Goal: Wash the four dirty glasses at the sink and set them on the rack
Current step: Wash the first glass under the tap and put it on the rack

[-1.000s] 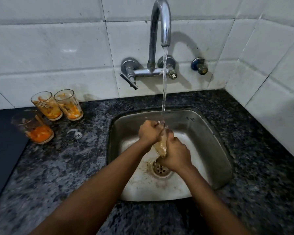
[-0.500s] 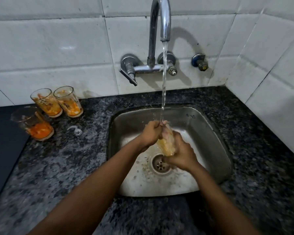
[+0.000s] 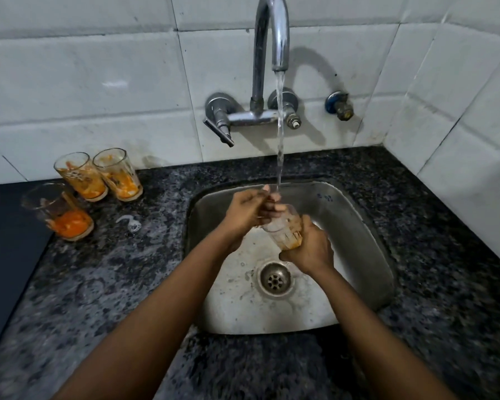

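Right hand (image 3: 309, 249) grips glass (image 3: 283, 229) bottom, tilted under tap water (image 3: 280, 134) over sink (image 3: 358, 226). Left hand (image 3: 244, 212) fingers curl inside glass mouth.

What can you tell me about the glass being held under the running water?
The glass looks clear and ribbed, with orange residue near its base. It is tilted over the sink, mouth toward the tap's stream. The right hand grips its base; the left hand has fingers at its mouth.
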